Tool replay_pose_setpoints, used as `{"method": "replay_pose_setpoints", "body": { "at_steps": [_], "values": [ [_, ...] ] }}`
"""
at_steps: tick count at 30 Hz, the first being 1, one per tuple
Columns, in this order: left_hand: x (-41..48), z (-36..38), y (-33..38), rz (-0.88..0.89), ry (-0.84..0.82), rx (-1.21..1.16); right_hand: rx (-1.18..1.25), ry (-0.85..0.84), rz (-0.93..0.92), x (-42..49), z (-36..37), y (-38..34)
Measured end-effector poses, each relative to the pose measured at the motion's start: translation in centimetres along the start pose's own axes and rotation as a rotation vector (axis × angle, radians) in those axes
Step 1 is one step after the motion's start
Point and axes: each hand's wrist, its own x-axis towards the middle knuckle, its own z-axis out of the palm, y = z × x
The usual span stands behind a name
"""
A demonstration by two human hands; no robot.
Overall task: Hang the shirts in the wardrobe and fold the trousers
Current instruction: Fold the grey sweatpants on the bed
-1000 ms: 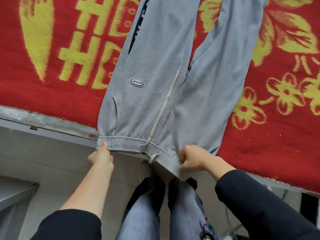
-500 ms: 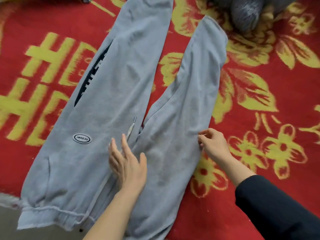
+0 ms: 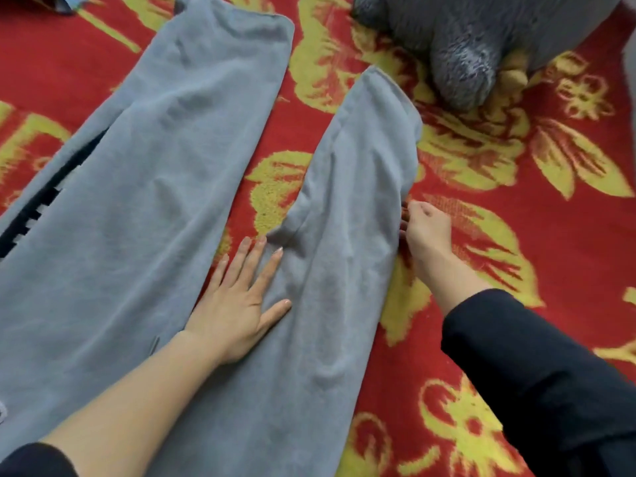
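Grey sweatpants (image 3: 144, 201) lie spread flat on a red blanket with yellow patterns (image 3: 516, 235), both legs pointing away from me in a V. My left hand (image 3: 241, 297) presses flat with straight fingers on the crotch area where the legs split. My right hand (image 3: 425, 228) is at the outer edge of the right leg, fingers curled at the fabric's edge; whether they pinch it I cannot tell. A dark printed stripe runs along the left leg's outer side.
A grey plush item (image 3: 464, 46) lies on the blanket at the top right, just beyond the right leg's cuff. A dark object's corner (image 3: 58, 1) shows at the top left.
Both hands left the waistband and moved up the trousers. The left hand slid forward to the crotch, the right hand went to the right leg's outer edge. The view shifted further over the bed.
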Motion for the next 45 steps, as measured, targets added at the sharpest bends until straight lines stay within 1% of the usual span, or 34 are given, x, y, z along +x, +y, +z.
{"method": "replay_pose_setpoints", "body": {
  "at_steps": [1, 3, 5, 6, 9, 10, 11, 13, 14, 16, 17, 18, 20, 21, 23, 25, 28, 29, 31, 33, 35, 38, 40, 43, 45],
  "values": [
    [0.0, 0.1, 0.0, -0.002, 0.001, 0.003, 0.156, -0.005, 0.091, 1.1, 0.3, -0.9],
    [0.0, 0.2, 0.0, -0.015, -0.027, 0.003, 0.391, -0.061, 0.226, 3.1, 1.0, -2.6],
    [0.0, 0.2, -0.1, -0.017, -0.022, 0.01, 0.538, -0.197, 0.296, 4.7, 2.1, -3.8],
    [-0.1, 0.0, 0.0, -0.017, -0.025, 0.007, 0.559, -0.267, 0.298, 5.3, 2.6, -4.3],
    [0.0, -0.2, 0.0, -0.012, -0.04, -0.01, 0.488, -0.364, 0.216, 6.2, 3.6, -6.1],
    [0.0, -0.2, 0.0, -0.014, -0.05, -0.016, 0.429, -0.335, 0.172, 6.4, 3.9, -6.8],
    [0.0, -0.3, 0.0, -0.02, -0.062, -0.018, 0.364, -0.243, 0.093, 6.7, 4.0, -7.6],
    [0.0, -0.4, 0.0, -0.024, -0.07, -0.015, 0.278, 0.053, -0.144, 8.1, 3.4, -8.9],
    [0.1, -0.5, 0.0, -0.023, -0.077, -0.016, 0.235, 0.188, -0.223, 9.1, 2.7, -9.2],
    [0.0, -0.5, -0.1, -0.02, -0.089, -0.02, 0.144, 0.342, -0.245, 10.9, 0.9, -9.6],
    [0.0, -0.5, -0.1, -0.02, -0.087, -0.02, 0.093, 0.359, -0.206, 11.7, -0.1, -9.2],
    [0.1, -0.6, -0.1, -0.019, -0.089, -0.02, 0.079, 0.338, -0.139, 12.8, -1.1, -8.2],
    [0.1, -0.6, -0.1, -0.024, -0.108, -0.027, 0.059, 0.231, 0.054, 13.3, -2.4, -5.5],
    [0.1, -0.6, 0.0, -0.029, -0.109, -0.029, 0.053, 0.199, 0.09, 12.7, -2.7, -4.2],
    [0.0, -0.7, 0.1, -0.041, -0.121, -0.041, 0.05, 0.188, 0.043, 11.1, -2.9, -1.5],
    [0.0, -0.9, 0.2, -0.067, -0.115, -0.075, 0.1, 0.178, 0.009, 8.7, -3.1, 0.8],
    [-0.1, -1.8, 1.4, -0.145, -0.182, -0.062, 0.18, 0.09, 0.026, 4.8, -3.6, 2.9],
    [-0.4, -1.9, 2.3, -0.194, -0.192, -0.096, 0.192, 0.063, 0.05, 3.6, -3.8, 3.4],
    [-2.0, -2.0, 4.6, -0.288, -0.134, -0.249, 0.167, -0.003, 0.083, 0.7, -4.1, 4.3],
    [-5.3, -1.8, 7.4, -0.33, -0.076, -0.425, 0.095, -0.073, 0.103, -2.2, -4.2, 5.5],
    [-10.2, -0.6, 9.9, -0.319, -0.115, -0.506, 0.042, -0.118, 0.104, -4.8, -4.3, 6.5],
    [-17.8, 1.1, 12.5, -0.277, -0.225, -0.397, -0.027, -0.169, 0.076, -7.5, -4.2, 6.9],
    [-21.1, 1.6, 13.4, -0.268, -0.287, -0.316, -0.088, -0.182, 0.068, -8.8, -4.4, 7.2],
    [-22.6, 1.1, 13.9, -0.245, -0.377, -0.25, -0.186, -0.146, 0.079, -10.3, -4.4, 8.1],
    [-22.5, 0.8, 14.2, -0.259, -0.39, -0.215, -0.252, -0.117, 0.103, -11.3, -4.2, 8.3]
  ]
}}
